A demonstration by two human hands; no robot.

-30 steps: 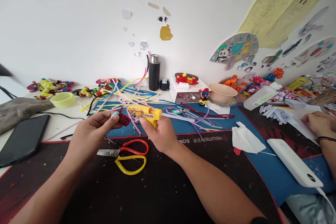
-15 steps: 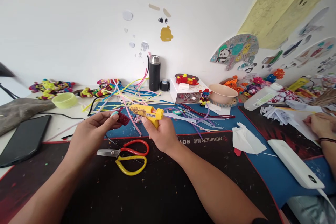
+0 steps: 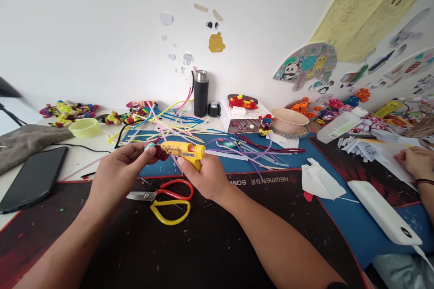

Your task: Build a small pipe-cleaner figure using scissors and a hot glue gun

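Note:
Pinched between the thumb and fingers of my left hand [image 3: 127, 165] is a small dark red fuzzy piece [image 3: 162, 151] with a light blue bit at its top. My right hand [image 3: 205, 174] is wrapped round the handle of a yellow glue gun [image 3: 179, 149], its stained nozzle end pointing left. The nozzle tip meets or overlaps the red piece; contact cannot be made out exactly. A clear glue stick [image 3: 227, 155] sticks out of the gun's rear. Below my hands, scissors [image 3: 166, 198] with one red and one yellow handle lie on the black mat [image 3: 217, 244].
Loose pipe cleaners [image 3: 169, 117] spread behind my hands, near a black thermos [image 3: 201, 95]. A phone [image 3: 35, 178] and yellow-green bowl [image 3: 84, 128] lie left. To the right are a crumpled tissue [image 3: 318, 179], a white power bank [image 3: 383, 212] and another person's hand [image 3: 413, 162].
The glue gun in my right hand has moved left, bringing its nozzle to the red piece. My left hand stays nearly in place. The view has shifted slightly.

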